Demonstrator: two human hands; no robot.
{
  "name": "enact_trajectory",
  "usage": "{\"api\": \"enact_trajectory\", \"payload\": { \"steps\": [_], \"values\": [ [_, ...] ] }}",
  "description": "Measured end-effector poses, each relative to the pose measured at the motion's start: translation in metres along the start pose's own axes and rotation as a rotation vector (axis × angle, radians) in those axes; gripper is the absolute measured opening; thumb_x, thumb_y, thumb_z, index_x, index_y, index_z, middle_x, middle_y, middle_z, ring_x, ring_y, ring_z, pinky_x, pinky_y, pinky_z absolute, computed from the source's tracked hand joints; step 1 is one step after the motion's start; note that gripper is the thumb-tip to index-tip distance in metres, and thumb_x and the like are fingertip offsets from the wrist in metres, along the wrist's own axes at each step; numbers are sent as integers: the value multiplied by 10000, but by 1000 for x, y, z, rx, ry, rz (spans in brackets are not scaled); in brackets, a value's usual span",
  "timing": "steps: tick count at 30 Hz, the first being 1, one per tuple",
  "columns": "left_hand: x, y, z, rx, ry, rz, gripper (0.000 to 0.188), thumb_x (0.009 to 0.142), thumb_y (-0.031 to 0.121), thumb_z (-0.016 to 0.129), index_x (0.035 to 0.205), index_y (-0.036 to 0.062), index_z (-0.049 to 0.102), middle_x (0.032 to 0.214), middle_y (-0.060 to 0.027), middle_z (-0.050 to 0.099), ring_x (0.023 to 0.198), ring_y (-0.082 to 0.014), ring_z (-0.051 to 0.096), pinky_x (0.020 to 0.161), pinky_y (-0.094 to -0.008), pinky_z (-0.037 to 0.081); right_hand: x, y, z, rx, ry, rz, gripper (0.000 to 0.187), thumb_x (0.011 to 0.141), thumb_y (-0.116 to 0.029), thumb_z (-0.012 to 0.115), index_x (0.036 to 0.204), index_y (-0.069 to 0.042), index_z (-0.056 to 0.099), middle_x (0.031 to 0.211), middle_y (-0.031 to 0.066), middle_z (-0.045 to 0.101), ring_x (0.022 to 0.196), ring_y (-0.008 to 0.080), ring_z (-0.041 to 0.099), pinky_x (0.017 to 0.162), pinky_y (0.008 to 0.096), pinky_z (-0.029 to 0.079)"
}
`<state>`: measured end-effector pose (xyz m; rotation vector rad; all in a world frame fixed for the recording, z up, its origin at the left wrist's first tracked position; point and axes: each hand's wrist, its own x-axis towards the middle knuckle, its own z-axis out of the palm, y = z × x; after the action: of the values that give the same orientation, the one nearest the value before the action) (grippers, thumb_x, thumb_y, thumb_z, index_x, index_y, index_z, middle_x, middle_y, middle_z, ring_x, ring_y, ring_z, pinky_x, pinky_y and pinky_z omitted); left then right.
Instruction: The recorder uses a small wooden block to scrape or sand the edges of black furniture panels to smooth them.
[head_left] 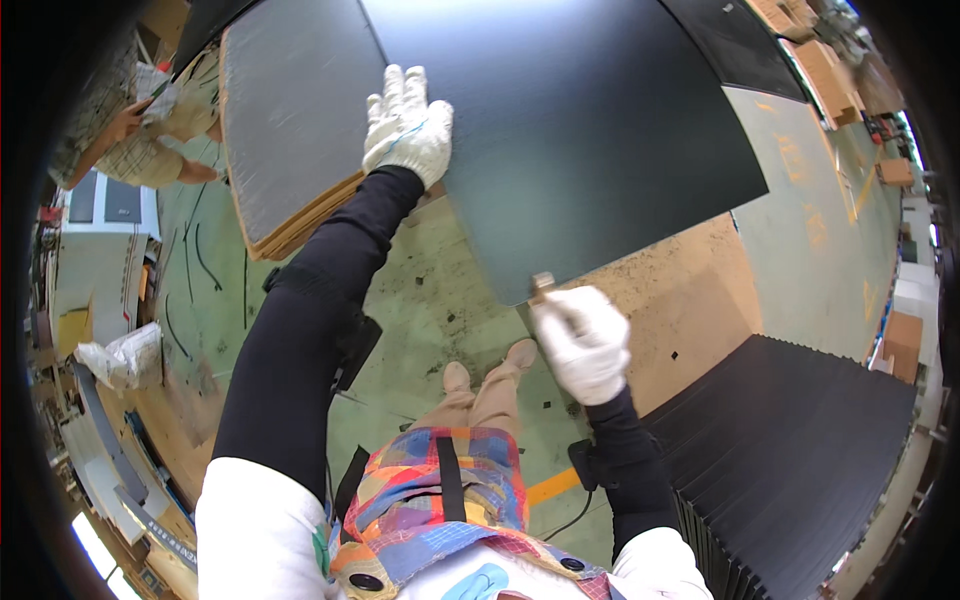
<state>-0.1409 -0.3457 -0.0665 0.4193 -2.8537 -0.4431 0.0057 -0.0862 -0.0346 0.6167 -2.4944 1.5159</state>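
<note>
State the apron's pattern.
Multicoloured checks, mainly red, blue and orange; the apron shows best in the head view.

The left hand (408, 132) and right hand (582, 345) wear white gloves; black sleeves (285, 350) meet white upper sleeves (262, 530). A cabled black box (590, 465) sits at the right sleeve. The multicoloured checked apron (400, 505) has 2 dark buttons (365, 581), above beige trousers (492, 402) and pale shoes (456, 377).

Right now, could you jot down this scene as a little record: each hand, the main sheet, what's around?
Left hand: white-gloved, fingers extended, at the dark sheet's left edge
Right hand: white-gloved, gripping a small object, too blurred to identify, by the sheet's near corner
Dark sheet: broad, smooth, ahead of the person
Left side: grey-topped stack
Lower right: black stack
Upper left: another person
</note>
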Motion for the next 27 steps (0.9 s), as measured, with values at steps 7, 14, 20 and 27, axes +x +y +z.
{"api": "enact_trajectory", "payload": {
  "steps": [7, 14, 20, 27],
  "values": [
    [1, 2, 3, -45, -16, -25, 617, 955, 396, 383, 1492, 110, 286, 1567, -160, 193, 1403, -449, 228, 1161, -425, 220, 28, 66, -62, 22, 255, 398, 65, 825, -45, 670, 839, 16, 651, 710, 20, 612, 581, 61, 542, 526, 230, 441],
    [7, -27, 15, 84, 55, 87, 588, 976, 345, 389, 1472, 43, 298, 1551, -191, 214, 1425, -350, 230, 1174, -402, 176, 25, 36, -40, -84, 58, 37, 112, 762, -32, 706, 867, -26, 667, 814, 114, 643, 677, 220, 629, 641, 314, 510],
    [-2, -14, 4, -28, 9, -2, 604, 968, 375, 396, 1497, 114, 266, 1570, -154, 183, 1391, -450, 254, 1146, -455, 246, 46, 89, -90, 49, 242, 352, 89, 833, -57, 679, 894, 4, 658, 799, 41, 630, 666, 81, 580, 592, 250, 477],
    [-1, -28, 1, -5, -3, 59, 597, 978, 336, 397, 1503, 96, 244, 1577, -155, 157, 1425, -377, 212, 1166, -423, 199, 55, 93, -105, 12, 229, 198, 76, 811, -32, 671, 885, -24, 654, 707, 47, 613, 592, 117, 572, 541, 274, 469]
  ]
}}
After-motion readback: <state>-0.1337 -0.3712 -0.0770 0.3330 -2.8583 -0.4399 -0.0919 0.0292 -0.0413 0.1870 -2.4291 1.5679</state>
